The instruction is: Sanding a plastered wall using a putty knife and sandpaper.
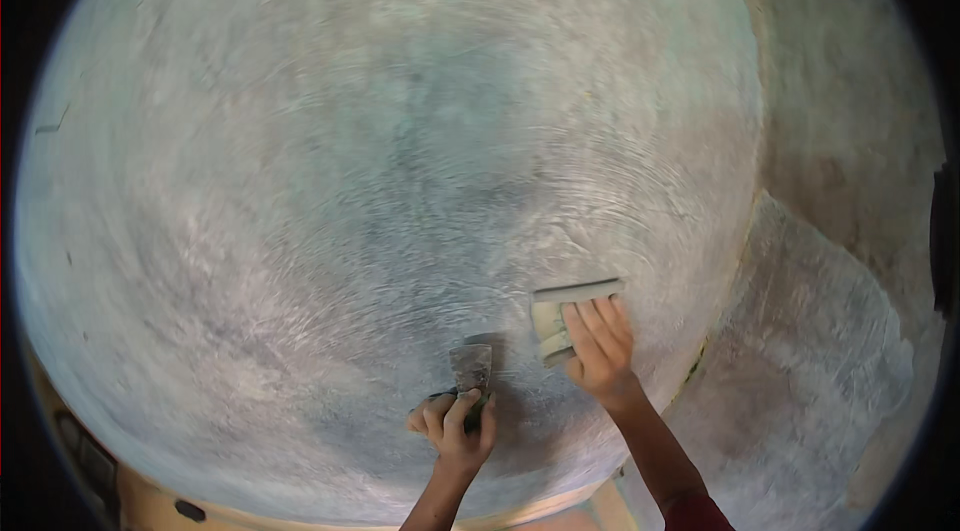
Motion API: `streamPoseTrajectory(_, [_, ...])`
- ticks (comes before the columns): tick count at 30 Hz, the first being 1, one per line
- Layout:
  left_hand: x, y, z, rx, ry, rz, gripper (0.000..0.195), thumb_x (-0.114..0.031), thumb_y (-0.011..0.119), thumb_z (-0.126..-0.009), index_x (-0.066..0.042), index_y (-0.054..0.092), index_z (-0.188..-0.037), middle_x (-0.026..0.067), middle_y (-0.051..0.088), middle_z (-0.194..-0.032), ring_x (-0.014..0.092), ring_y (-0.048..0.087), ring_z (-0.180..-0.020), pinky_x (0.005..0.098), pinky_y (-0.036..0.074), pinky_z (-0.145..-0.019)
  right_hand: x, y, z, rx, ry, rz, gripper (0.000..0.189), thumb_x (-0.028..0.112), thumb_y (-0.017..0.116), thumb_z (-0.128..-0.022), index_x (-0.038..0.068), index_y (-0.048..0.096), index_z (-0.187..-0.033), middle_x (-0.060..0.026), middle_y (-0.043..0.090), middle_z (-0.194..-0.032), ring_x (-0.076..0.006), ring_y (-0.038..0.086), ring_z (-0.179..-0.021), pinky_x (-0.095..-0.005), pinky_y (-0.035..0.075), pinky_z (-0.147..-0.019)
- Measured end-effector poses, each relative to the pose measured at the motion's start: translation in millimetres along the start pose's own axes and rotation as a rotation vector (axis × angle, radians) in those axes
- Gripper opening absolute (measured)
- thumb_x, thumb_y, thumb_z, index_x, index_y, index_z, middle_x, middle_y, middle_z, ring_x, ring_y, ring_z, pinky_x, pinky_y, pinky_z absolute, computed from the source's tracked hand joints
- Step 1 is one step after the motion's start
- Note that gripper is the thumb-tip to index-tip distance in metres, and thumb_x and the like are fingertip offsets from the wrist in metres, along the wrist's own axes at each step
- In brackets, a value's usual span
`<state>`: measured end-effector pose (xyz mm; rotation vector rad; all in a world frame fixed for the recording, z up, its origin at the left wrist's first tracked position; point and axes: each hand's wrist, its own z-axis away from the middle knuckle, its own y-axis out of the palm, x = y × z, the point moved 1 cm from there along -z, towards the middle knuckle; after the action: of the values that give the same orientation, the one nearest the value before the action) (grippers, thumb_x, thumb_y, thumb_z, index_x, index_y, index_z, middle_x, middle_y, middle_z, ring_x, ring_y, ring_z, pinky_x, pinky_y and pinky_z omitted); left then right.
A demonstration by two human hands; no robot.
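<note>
A large plastered surface, wet-looking and streaked with curved trowel marks, fills most of the view. My right hand grips a wide, pale plastering blade with a dark edge, which lies against or close over the plaster right of centre. Lower and to the left, my left hand is closed around the dark handle of a small putty knife. Its smeared metal blade points up the picture and casts a shadow on the plaster. Whether this blade touches the surface I cannot tell.
On the right, past a curved edge, lies another grey-brown plastered surface with an uneven patch. A dark object stands at the far right rim. At the lower left are a small dark oval item and a dark object on a tan surface.
</note>
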<state>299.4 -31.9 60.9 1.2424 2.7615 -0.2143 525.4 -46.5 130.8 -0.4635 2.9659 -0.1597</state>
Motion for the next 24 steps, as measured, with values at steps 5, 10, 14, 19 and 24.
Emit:
streamPoseTrajectory(5, [8.8, -3.4, 2.3, -0.124, -0.098, -0.045, 0.041, -0.009, 0.079, -0.073, -0.012, 0.058, -0.107, 0.0058, 0.051, -0.095, 0.025, 0.045, -0.092, 0.0396, 0.033, -0.084, 19.8, 5.7, -41.3, -0.036, -0.004, 0.061, 0.040, 0.006, 0.048, -0.086, -0.007, 0.064, -0.120, -0.0212, 0.065, -0.120, -0.0406, 0.058, -0.119, -0.0564, 0.037, -0.107])
streamPoseTrajectory(10, [12.7, -19.0, 0.8, -0.103, -0.151, 0.032, 0.040, -0.008, 0.077, -0.073, -0.012, 0.057, -0.107, 0.0060, 0.052, -0.096, 0.025, 0.046, -0.092, 0.0393, 0.033, -0.083, 45.3, 1.4, -58.0, 0.246, -0.480, -0.121, 0.036, 0.002, 0.053, -0.082, -0.006, 0.067, -0.114, -0.0199, 0.066, -0.117, -0.0386, 0.061, -0.112, -0.0548, 0.041, -0.101])
streamPoseTrajectory(14, [24.6, -26.9, 5.8, -0.178, -0.220, 0.012, 0.037, -0.010, 0.081, -0.071, -0.013, 0.065, -0.104, 0.0043, 0.054, -0.095, 0.023, 0.047, -0.092, 0.0357, 0.031, -0.082, 56.8, 11.9, -69.5, 0.115, -0.312, 0.053, 0.031, 0.002, 0.054, -0.082, -0.003, 0.069, -0.109, -0.0170, 0.068, -0.112, -0.0333, 0.063, -0.107, -0.0487, 0.046, -0.096])
streamPoseTrajectory(19, [46.7, -49.5, 3.2, -0.173, -0.198, -0.075, 0.042, -0.010, 0.082, -0.070, -0.014, 0.064, -0.107, 0.0035, 0.055, -0.094, 0.021, 0.050, -0.088, 0.0353, 0.031, -0.081, 73.0, 24.6, -62.2, 0.318, -0.519, -0.190, 0.036, 0.001, 0.052, -0.082, -0.005, 0.067, -0.114, -0.0188, 0.066, -0.119, -0.0365, 0.059, -0.116, -0.0521, 0.041, -0.103])
streamPoseTrajectory(24, [67.7, -69.7, 2.3, -0.183, -0.248, -0.099, 0.042, -0.009, 0.081, -0.071, -0.014, 0.063, -0.109, 0.0024, 0.056, -0.094, 0.020, 0.051, -0.088, 0.0350, 0.031, -0.082, 90.1, 36.2, -62.6, 0.235, -0.360, -0.031, 0.042, 0.003, 0.048, -0.084, -0.006, 0.063, -0.122, -0.0217, 0.062, -0.127, -0.0406, 0.053, -0.125, -0.0567, 0.033, -0.110])
